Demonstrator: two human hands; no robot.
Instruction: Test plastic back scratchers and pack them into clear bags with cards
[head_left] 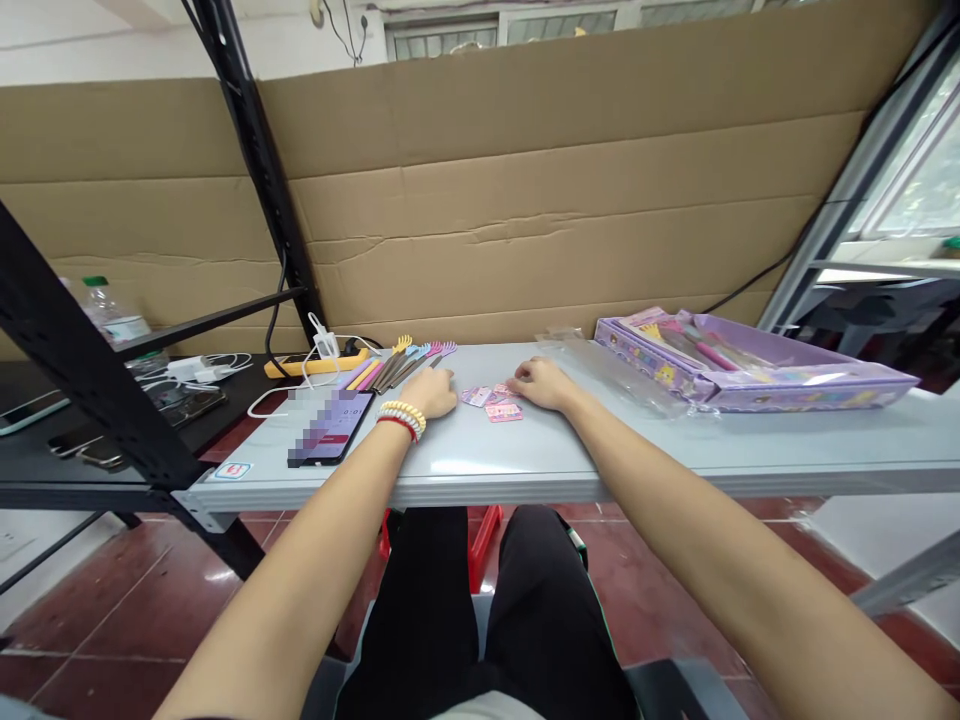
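Subject items: small pink printed cards (502,409), several, lying in a loose, partly overlapping group on the grey bench (517,455). All positions are given relative to these cards.

Left hand (431,391): just left of the cards, palm down at the bench, fingers bent; whether anything is held beneath them cannot be told. Beaded bracelets (403,416) are worn at its wrist. Right hand (541,383): directly right of the cards, fingers curled to a narrow spread, fingertips at the group's right edge; contact appears likely, but a grip cannot be confirmed.

Left of the cards, beyond the left hand: a smartphone (346,424), screen lit. Farther back on that side: a row of fork-ended sticks (390,371) with yellow, blue and pink heads, then a yellow power strip (311,367). Right of the cards: clear plastic packaging (619,370), then an open purple printed box (795,392).
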